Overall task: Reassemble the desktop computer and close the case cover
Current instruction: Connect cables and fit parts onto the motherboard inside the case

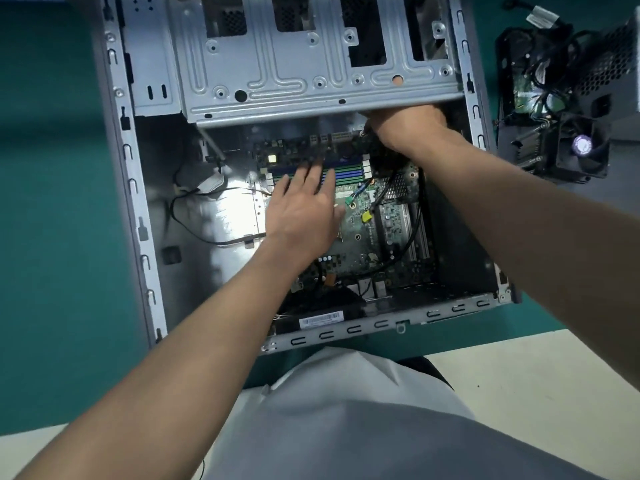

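Observation:
An open grey computer case (135,188) lies flat on the green table. A green motherboard (367,230) sits inside it, with blue and green memory slots (346,171) near its far edge. My left hand (304,202) lies flat on the board, its straight fingers over the memory slots. My right hand (405,128) reaches under the metal drive cage (311,64) at the board's far right corner. Its fingers are hidden beneath the cage. A black cable (412,230) loops over the right side of the board.
A power supply with a tangle of black cables (561,84) and a black cooler with a fan (585,147) lie on the table right of the case. Thin black wires (194,216) run across the case floor at left. The table's near edge (519,336) borders a pale floor.

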`<state>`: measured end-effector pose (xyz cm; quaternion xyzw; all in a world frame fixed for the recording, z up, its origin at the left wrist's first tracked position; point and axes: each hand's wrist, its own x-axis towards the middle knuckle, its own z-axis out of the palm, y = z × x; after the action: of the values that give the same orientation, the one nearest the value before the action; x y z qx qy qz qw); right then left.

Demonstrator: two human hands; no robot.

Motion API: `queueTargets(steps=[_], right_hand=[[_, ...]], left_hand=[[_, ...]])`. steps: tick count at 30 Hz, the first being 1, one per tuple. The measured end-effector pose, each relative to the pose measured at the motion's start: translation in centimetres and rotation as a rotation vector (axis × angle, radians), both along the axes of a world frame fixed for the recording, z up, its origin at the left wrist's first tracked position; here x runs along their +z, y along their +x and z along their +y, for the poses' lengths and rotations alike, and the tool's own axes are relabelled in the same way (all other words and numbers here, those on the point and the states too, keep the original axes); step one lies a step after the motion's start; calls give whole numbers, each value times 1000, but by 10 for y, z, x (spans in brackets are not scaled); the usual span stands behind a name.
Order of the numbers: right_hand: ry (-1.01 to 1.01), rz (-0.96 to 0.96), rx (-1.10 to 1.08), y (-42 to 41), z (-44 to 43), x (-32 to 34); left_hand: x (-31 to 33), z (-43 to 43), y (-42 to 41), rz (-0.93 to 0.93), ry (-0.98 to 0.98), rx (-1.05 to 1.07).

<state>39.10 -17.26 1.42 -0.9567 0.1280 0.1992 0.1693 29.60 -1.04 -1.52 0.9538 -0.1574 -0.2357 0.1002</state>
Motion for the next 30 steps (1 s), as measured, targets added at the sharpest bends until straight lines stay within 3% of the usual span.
queueTargets(steps=[6, 18, 30], right_hand=[[-119, -44, 86, 1, -2, -3], [-210, 44, 218, 3, 2, 4], [-251, 45, 183, 0, 4, 2]], left_hand=[[2, 4, 0, 149, 76, -47], [1, 4, -2, 105, 91, -75], [2, 6, -3, 90, 60, -49]])
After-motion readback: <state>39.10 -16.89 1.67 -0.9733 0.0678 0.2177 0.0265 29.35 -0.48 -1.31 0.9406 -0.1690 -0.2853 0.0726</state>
